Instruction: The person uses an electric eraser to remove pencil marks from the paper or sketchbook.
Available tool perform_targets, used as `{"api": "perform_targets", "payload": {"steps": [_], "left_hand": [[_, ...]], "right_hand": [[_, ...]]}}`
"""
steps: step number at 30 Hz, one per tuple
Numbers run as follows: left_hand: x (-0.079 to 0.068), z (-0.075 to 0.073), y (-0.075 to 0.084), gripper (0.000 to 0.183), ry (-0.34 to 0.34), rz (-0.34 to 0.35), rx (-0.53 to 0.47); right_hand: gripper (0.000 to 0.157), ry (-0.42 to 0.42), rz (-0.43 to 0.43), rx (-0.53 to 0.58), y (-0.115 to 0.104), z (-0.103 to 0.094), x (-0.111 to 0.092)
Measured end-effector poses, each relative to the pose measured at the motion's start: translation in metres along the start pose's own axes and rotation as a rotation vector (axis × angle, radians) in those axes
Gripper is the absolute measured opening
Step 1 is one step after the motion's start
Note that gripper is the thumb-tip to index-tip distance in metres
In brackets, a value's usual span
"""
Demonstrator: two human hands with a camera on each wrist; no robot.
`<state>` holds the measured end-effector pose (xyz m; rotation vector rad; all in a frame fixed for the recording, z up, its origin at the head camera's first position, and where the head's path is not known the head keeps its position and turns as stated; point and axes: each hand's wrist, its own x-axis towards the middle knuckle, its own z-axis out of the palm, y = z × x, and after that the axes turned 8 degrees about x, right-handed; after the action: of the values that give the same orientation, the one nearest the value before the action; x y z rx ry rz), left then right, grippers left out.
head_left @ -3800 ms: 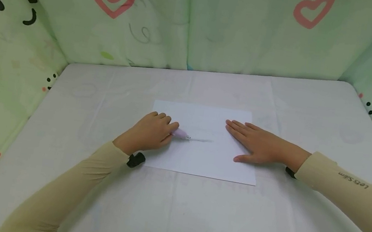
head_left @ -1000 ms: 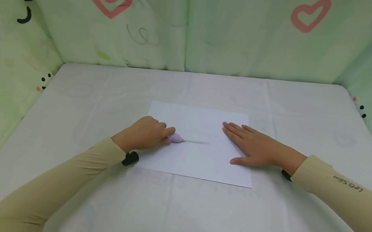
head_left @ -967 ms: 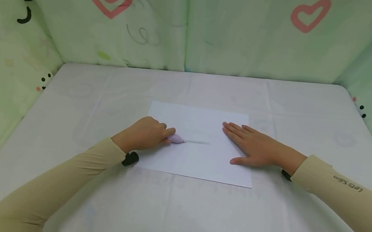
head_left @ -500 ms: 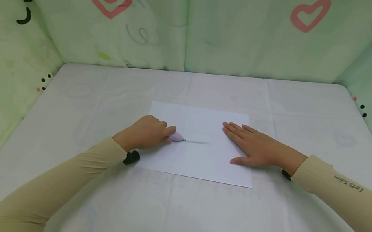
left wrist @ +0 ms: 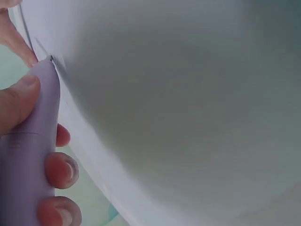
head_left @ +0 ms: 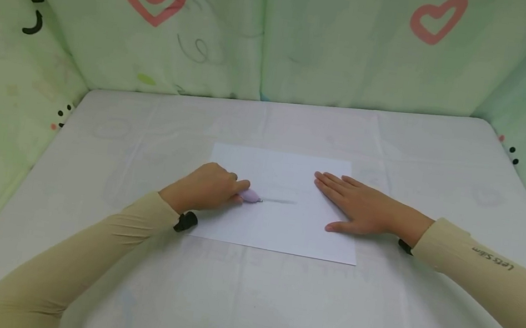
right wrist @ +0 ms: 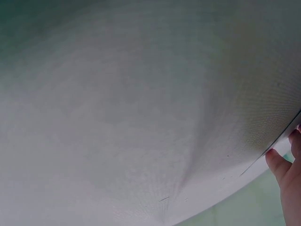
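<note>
A white sheet of paper lies flat on the white-covered table. My left hand, at the sheet's left side, grips a thick lilac pen-shaped tool. Seen from the left wrist, my thumb lies on one side of the lilac tool and the fingertips curl round the other. Its tapered end has a small metal tip right at the paper, at the left end of a faint grey line. My right hand rests palm down on the sheet's right part, fingers straight and thumb spread.
The white cloth on the table extends around the sheet, with soft creases. Behind it hangs a pale green curtain with heart prints, and similar curtains stand left and right. Dark wrist cameras sit under both cuffs.
Since the oldest frame, my left hand has turned a little, its knuckles less raised, still gripping the tool. The head view has shifted slightly. During the last second almost nothing moves; the right hand stays put.
</note>
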<state>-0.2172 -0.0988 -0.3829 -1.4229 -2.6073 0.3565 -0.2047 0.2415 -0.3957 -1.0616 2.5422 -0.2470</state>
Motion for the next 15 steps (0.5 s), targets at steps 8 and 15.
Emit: {"api": "perform_targets", "payload": {"steps": [8, 15], "left_hand": [[0.0017, -0.0041, -0.0017, 0.021, -0.017, 0.007, 0.002], [0.0045, -0.0072, 0.0012, 0.019, -0.036, 0.018, 0.027]], "right_hand": [[0.092, 0.000, 0.000, -0.002, -0.0006, -0.0010, -0.0005], [0.093, 0.001, 0.001, -0.001, 0.0001, -0.0002, -0.0007]]}}
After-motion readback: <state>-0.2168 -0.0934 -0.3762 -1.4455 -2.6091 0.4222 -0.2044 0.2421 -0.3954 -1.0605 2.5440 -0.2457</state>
